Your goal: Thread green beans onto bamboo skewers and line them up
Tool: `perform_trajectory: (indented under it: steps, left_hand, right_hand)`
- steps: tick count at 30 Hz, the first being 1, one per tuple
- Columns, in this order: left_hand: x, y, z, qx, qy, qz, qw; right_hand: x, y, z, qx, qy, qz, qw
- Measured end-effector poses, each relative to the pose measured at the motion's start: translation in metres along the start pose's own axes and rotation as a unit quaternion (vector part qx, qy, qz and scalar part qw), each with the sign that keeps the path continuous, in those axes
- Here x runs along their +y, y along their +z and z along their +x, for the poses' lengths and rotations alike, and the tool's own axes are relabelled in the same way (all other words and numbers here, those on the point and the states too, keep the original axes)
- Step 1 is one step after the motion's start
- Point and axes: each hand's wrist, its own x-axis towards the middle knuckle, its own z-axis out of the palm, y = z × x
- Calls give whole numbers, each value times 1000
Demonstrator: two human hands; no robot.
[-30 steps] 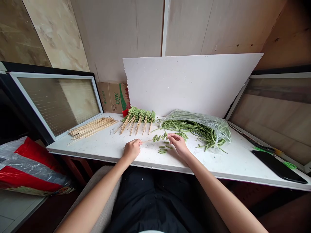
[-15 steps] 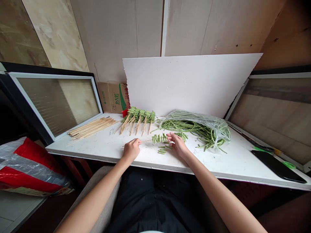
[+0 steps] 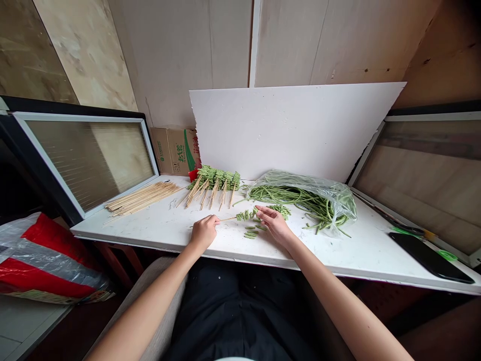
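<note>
My left hand (image 3: 205, 230) is closed around the bare end of a bamboo skewer (image 3: 227, 218), which points to the right. Cut long-bean pieces (image 3: 245, 215) are threaded crosswise on its far part. At the right end of that row, my right hand (image 3: 275, 222) has its fingers bent around the last pieces; the skewer's tip is hidden behind them. A few loose bean pieces (image 3: 251, 232) lie on the white table just below. Behind the right hand is a small pile of cut beans (image 3: 282, 210).
Finished bean skewers (image 3: 216, 179) are stacked at the back, beside a cardboard box (image 3: 175, 150). Bare skewers (image 3: 145, 196) lie to the left. A clear plastic bag (image 3: 319, 183) of whole long beans (image 3: 296, 195) sits at right, and a black phone (image 3: 430, 256) near the right edge.
The bean pieces on the skewer have turned and now look more slanted and bunched. My right fingers have shifted slightly left along the row; my left hand has hardly moved.
</note>
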Motion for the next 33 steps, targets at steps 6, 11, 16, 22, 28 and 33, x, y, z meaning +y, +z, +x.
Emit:
perform_trajectory:
  steps: [6,11,16,22,28,33]
  left_hand:
    - [-1,0,0,-6,9,-12,1000]
    - [-1,1,0,-17,13,-17,1000]
    - [-1,0,0,-25,13,-25,999]
    - [-1,0,1,-30,14,-30,999]
    - [-2,1,1,-28,16,-23,999]
    - [-2,0,2,-36,15,-24,999]
  right_hand:
    - [-8,2,-4,-11,30,15,999]
    - [-10,4,-4,-13,33,35,999]
    - [-13,6,-5,-9,36,47,998]
    - [-15,8,-7,0,36,55,998]
    - [-14,7,-7,-2,32,61,998]
    - [-10,7,-5,-5,-13,48,999]
